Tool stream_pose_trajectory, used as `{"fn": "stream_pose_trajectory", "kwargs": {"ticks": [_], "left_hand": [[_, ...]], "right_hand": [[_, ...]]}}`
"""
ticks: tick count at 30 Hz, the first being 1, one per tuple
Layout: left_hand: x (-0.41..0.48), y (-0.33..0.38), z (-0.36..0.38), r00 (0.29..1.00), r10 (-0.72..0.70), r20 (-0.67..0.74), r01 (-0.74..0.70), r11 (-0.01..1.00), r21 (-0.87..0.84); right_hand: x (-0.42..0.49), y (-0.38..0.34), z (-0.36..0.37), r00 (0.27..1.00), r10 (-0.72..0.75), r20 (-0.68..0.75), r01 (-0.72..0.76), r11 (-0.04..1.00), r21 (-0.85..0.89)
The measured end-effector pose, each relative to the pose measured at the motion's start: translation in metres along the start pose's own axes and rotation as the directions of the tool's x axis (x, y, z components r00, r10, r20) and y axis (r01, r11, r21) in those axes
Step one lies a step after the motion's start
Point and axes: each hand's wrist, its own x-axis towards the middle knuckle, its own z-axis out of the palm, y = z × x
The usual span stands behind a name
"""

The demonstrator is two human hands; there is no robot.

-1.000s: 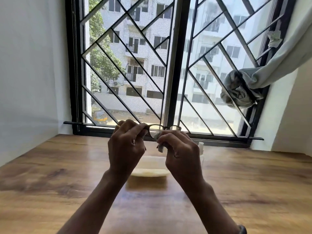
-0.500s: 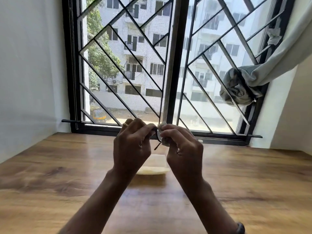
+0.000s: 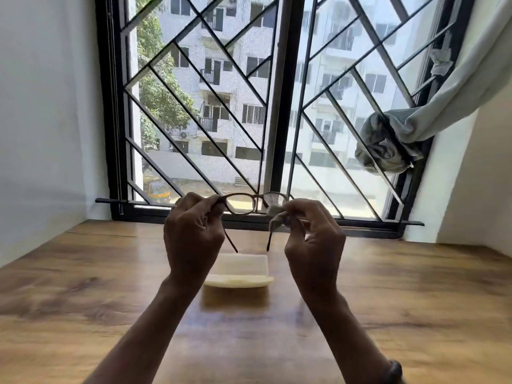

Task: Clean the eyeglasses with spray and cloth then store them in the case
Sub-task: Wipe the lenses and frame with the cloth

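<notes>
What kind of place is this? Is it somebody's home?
Probably a room in a home. A wooden table sits by a big barred window facing apartment buildings, and a knotted curtain hangs at the side. The left hand holds eyeglasses, the right hand a cloth.

Sunlit wooden table [image 3: 83, 286] below a black-framed grilled window [image 3: 277, 106], white walls [image 3: 47, 106], knotted curtain [image 3: 388, 145].

Dark brown frame on the eyeglasses [image 3: 253, 204], one lens speckled pale. The cloth [image 3: 275, 215] is light grey, the case [image 3: 239, 271] a creamy yellow. The table [image 3: 83, 286] is warm brown wood grain with darker streaks. Black window frame [image 3: 106, 106], a dark grille [image 3: 217, 94] of crossing diagonals, a grey-white curtain [image 3: 443, 106], a white wall [image 3: 41, 106], a green tree [image 3: 160, 101] outside.
</notes>
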Motion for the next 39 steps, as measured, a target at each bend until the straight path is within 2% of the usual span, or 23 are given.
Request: {"fn": "stream_pose_trajectory", "kwargs": {"ticks": [5, 9, 12, 16, 23, 30, 34, 39], "left_hand": [[0.003, -0.003, -0.001, 1.000, 0.010, -0.003, -0.010, 1.000, 0.014], [0.002, -0.005, -0.001, 0.997, 0.081, -0.006, -0.081, 0.997, -0.015], [0.001, 0.001, 0.000, 0.992, 0.125, -0.006, -0.125, 0.991, -0.050], [0.001, 0.007, 0.001, 0.989, 0.148, -0.026, -0.150, 0.984, -0.092], [0.000, 0.008, 0.001, 0.998, 0.065, -0.021, -0.067, 0.991, -0.113], [0.003, 0.000, -0.001, 0.999, -0.049, -0.010, 0.048, 0.996, -0.071], [0.005, 0.000, 0.000, 0.996, -0.084, 0.007, 0.084, 0.990, -0.116], [0.005, 0.004, -0.001, 0.995, -0.041, 0.085, 0.058, 0.978, -0.203]], "right_hand": [[0.006, -0.004, -0.006, 0.996, -0.040, -0.077, 0.033, 0.995, -0.091], [0.013, 0.002, -0.010, 0.994, -0.011, -0.109, 0.005, 0.998, -0.056], [0.012, 0.009, -0.009, 0.997, 0.054, -0.061, -0.056, 0.998, -0.033], [0.007, 0.012, -0.004, 0.999, 0.048, 0.002, -0.048, 0.989, -0.140], [0.002, 0.002, -0.002, 0.985, -0.038, 0.165, 0.050, 0.997, -0.064], [0.005, 0.005, -0.004, 0.956, 0.048, 0.290, -0.029, 0.997, -0.070], [0.005, 0.010, -0.005, 0.960, 0.103, 0.259, -0.068, 0.988, -0.139], [0.004, 0.019, -0.005, 0.978, 0.113, 0.174, -0.073, 0.972, -0.222]]}}
